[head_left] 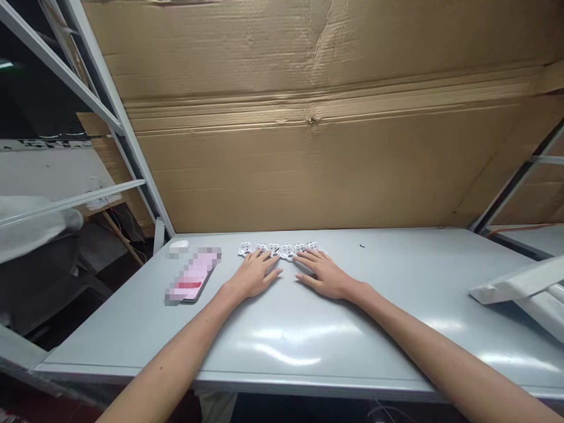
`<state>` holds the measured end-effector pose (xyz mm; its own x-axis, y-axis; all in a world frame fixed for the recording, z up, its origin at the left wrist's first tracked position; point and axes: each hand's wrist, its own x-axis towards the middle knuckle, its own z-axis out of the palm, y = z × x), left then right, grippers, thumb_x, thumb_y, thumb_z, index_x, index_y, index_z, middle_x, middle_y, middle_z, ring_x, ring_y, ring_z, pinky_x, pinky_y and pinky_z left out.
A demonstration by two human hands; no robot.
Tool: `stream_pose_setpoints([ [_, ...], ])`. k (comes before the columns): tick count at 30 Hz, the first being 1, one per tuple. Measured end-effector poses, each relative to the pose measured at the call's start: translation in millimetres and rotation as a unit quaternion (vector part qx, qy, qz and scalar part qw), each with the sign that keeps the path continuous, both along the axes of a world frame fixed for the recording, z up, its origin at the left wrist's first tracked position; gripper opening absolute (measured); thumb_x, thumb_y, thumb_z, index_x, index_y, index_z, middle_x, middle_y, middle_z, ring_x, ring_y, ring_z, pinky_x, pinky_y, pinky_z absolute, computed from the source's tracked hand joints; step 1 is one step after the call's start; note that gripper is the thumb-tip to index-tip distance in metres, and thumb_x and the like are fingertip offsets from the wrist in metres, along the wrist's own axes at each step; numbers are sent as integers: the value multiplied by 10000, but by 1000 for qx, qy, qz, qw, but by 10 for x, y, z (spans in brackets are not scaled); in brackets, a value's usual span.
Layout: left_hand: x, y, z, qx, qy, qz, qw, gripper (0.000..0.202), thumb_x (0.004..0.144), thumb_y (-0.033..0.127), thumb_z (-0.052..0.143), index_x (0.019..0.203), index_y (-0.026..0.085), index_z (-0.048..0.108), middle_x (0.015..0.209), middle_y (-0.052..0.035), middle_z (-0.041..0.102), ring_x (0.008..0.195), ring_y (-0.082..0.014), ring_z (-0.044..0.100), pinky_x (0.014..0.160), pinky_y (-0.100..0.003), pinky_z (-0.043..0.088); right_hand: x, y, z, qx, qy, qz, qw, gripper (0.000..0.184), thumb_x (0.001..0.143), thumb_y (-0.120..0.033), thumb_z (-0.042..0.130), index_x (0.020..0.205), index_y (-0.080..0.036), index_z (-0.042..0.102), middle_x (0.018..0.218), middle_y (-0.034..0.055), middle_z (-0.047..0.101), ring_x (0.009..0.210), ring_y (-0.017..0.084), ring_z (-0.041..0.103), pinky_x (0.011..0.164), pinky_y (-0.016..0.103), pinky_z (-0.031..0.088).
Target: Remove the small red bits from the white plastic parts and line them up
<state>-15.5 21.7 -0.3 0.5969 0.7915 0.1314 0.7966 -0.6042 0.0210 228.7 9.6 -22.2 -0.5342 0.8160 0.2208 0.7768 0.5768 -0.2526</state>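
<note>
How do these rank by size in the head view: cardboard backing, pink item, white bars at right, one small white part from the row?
1. Cardboard backing
2. White bars, cut off by the right frame edge
3. Pink item, partly blurred
4. Small white part

Ltg: bright, fairly even on cardboard [273, 194]. Glare streaks on tabletop [414, 264], ctr-front and R, indicate light from above. Upper-L bkgd dim, w/ one small bright spot [6, 64] at edge. Soft shadow under R forearm [418, 341]. Wide-angle distortion: posts [133, 141] lean, forearms stretch twd bottom edge. Pixelation over pink item [198, 273], L. Small white parts [287, 252]: fine detail unclear.
</note>
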Motion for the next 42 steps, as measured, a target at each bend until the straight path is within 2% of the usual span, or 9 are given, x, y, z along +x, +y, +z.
stream_pose_setpoints([
  [11, -18, 52, -57, 16, -23, -18, 999, 479, 1031, 456, 360, 1412, 203, 502, 1457, -120, 493, 1371, -345, 386, 1127, -514, 302, 21, 10, 1, 8, 13, 15, 1000, 681, 961, -630, 348, 1488, -207, 435, 1542, 106, 419, 1452, 327, 293, 1198, 550, 153],
  [15, -32, 45, -72, 22, -40, -27, 999, 472, 1030, 453, 370, 1411, 208, 500, 1444, -120, 504, 1374, -337, 388, 1129, -512, 308, 12, 8, -11, 35, 15, 9, 999, 637, 974, -583, 366, 1459, -184, 474, 1512, 122, 459, 1416, 324, 357, 1185, 546, 205],
  [20, -66, 27, -76, 22, -48, -21, 998, 491, 1029, 456, 375, 1438, 198, 464, 1501, -118, 449, 1420, -343, 336, 1157, -531, 274, 4, 9, -34, 63, 33, -5, 997, 549, 988, -507, 391, 1391, -169, 547, 1452, 142, 525, 1354, 325, 439, 1143, 541, 306],
  [25, -45, -31, -45, 44, -72, -47, 995, 443, 1014, 392, 444, 1392, 171, 509, 1444, -136, 512, 1372, -311, 421, 1139, -491, 341, 12, 25, -78, 79, 41, -4, 996, 533, 984, -502, 403, 1384, -183, 552, 1415, 139, 561, 1332, 330, 463, 1121, 549, 339],
  [28, 5, -91, -30, 46, -93, -73, 992, 415, 1009, 388, 458, 1353, 174, 546, 1424, -129, 530, 1361, -294, 439, 1139, -469, 360, 17, 36, -95, 75, 34, -7, 997, 570, 983, -523, 387, 1402, -165, 532, 1436, 141, 540, 1347, 325, 448, 1137, 532, 324],
  [31, 52, -142, -24, 36, -77, -87, 993, 426, 1002, 423, 469, 1327, 170, 573, 1440, -141, 511, 1387, -312, 403, 1147, -490, 345, 19, 37, -91, 62, 22, -11, 998, 606, 983, -538, 370, 1423, -145, 510, 1466, 148, 509, 1371, 322, 424, 1158, 519, 295],
  [37, 91, -169, -32, 13, -59, -71, 996, 484, 1005, 463, 444, 1367, 156, 539, 1525, -174, 396, 1449, -344, 291, 1163, -548, 290, 26, 4, -38, 20, -12, -10, 1000, 702, 971, -618, 299, 1510, -178, 395, 1555, 129, 387, 1458, 335, 285, 1193, 547, 187],
  [42, 107, -190, -14, -3, -48, -62, 997, 492, 1017, 470, 402, 1364, 150, 541, 1500, -171, 434, 1439, -339, 314, 1171, -535, 279, 31, -12, -27, 0, -24, -18, 1000, 766, 956, -669, 264, 1533, -172, 348, 1588, 119, 318, 1486, 328, 207, 1205, 517, 165],
])
